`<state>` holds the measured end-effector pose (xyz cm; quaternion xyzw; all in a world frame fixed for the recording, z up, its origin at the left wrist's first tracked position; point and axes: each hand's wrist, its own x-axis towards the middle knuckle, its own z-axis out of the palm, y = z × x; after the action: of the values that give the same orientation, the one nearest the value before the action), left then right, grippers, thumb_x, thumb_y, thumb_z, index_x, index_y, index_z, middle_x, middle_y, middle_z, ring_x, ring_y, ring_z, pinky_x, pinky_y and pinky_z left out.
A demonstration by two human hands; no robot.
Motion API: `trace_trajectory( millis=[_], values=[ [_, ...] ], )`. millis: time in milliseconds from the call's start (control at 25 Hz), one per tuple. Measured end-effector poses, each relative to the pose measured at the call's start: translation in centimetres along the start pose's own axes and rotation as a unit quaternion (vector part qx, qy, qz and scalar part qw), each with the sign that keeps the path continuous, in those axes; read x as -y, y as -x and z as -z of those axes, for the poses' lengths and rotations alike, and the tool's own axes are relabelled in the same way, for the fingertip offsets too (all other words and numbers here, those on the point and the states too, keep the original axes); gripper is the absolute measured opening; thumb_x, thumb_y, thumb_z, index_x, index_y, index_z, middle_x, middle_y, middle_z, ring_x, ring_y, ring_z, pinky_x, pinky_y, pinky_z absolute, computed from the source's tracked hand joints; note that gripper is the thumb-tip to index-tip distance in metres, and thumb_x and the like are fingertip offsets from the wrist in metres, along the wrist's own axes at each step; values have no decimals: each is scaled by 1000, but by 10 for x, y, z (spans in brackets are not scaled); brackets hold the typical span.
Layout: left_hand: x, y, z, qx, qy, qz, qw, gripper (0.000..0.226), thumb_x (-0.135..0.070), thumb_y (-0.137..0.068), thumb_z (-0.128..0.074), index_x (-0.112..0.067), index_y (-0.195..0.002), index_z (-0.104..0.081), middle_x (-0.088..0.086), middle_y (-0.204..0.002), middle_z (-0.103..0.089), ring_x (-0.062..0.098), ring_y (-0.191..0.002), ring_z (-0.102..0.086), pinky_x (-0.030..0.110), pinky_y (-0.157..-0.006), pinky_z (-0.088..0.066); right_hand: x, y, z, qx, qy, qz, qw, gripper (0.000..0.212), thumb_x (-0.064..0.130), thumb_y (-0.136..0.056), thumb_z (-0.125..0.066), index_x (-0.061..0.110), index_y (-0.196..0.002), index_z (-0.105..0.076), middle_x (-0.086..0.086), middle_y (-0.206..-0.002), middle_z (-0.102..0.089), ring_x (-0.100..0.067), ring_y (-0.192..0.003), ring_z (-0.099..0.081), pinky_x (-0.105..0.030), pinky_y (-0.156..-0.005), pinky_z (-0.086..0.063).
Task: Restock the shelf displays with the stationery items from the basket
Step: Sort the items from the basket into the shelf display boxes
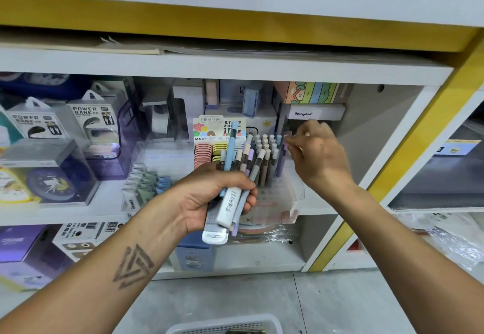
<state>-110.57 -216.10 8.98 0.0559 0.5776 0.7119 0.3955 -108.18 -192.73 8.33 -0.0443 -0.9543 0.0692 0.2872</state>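
My left hand (pixel 209 197) grips a bundle of pastel pens (pixel 237 160) along with a white flat case with a barcode (pixel 225 210), held in front of the middle shelf. My right hand (pixel 318 150) is raised at the right side of a clear pen display stand (pixel 277 197) and pinches the top of a purple pen (pixel 284 150) there. Several capped pens (pixel 267 150) stand upright in the stand. The white basket (pixel 227 326) shows at the bottom edge of the view, on the floor.
The middle shelf holds power bank boxes (pixel 89 121), a boxed clock (pixel 52 176), a clip display (pixel 146 181) and a lead refill display card (pixel 218 126). Boxes stack behind the stand. Lower shelf has more boxes (pixel 86 234). A yellow-edged shelf post (pixel 408 150) stands to the right.
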Motion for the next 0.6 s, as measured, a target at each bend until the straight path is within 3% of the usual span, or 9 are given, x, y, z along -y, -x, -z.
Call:
trace_trajectory(
  millis=[120, 200, 240, 320, 440, 520, 600],
  values=[
    [0, 1, 0, 7, -3, -4, 1000, 7, 6, -76, -72, 2, -81, -73, 26, -83, -67, 29, -64, -66, 31, -56, -55, 6, 0, 3, 49, -3, -41, 998, 29, 26, -101, -52, 16, -122, -68, -4, -108, -55, -24, -99, -50, -33, -73, -44],
    [-1, 1, -1, 7, -4, -5, 1000, 7, 6, -76, -71, 2, -81, -73, 26, -82, -67, 29, -64, -66, 30, -55, -55, 18, 1, 10, 41, -151, -78, 985, 24, 29, -101, -55, 19, -119, -68, -2, -95, -63, -15, -78, -55, -29, -67, -46],
    [-1, 1, -1, 6, -4, -4, 1000, 6, 6, -76, -71, 2, -80, -73, 26, -82, -67, 28, -63, -66, 30, -55, -55, 25, 1, 13, 59, -273, -117, 953, 18, 30, -100, -58, 19, -110, -69, -3, -82, -67, -13, -65, -54, -27, -59, -45],
    [-1, 2, -3, 5, -5, -1, 1000, 6, 5, -76, -72, 2, -80, -74, 26, -82, -67, 28, -64, -66, 30, -56, -55, 36, 4, 20, 126, -471, -183, 853, 16, 28, -96, -65, 12, -98, -68, -9, -69, -70, -17, -50, -54, -24, -45, -40],
    [0, 3, -5, 10, 5, 3, 1000, 6, 3, -77, -72, 1, -81, -76, 25, -82, -67, 28, -64, -67, 30, -55, -56, 43, 9, 25, 183, -571, -211, 772, 17, 9, -91, -70, -5, -100, -67, -17, -69, -68, -24, -52, -60, -26, -45, -44],
    [-1, 4, -6, 6, 24, 5, 1000, 7, 0, -76, -73, 2, -82, -76, 25, -79, -68, 28, -64, -69, 30, -54, -57, 42, 7, 28, 146, -621, -250, 728, 16, -2, -89, -67, -10, -103, -66, -16, -70, -68, -22, -53, -63, -24, -51, -52],
    [-2, 4, -5, -3, 46, 17, 999, 16, -2, -75, -73, 6, -89, -71, 24, -77, -68, 28, -63, -69, 30, -51, -57, 35, 1, 31, 55, -649, -286, 703, 12, -7, -90, -64, -9, -102, -66, -15, -69, -69, -19, -52, -63, -23, -53, -55]
  ],
)
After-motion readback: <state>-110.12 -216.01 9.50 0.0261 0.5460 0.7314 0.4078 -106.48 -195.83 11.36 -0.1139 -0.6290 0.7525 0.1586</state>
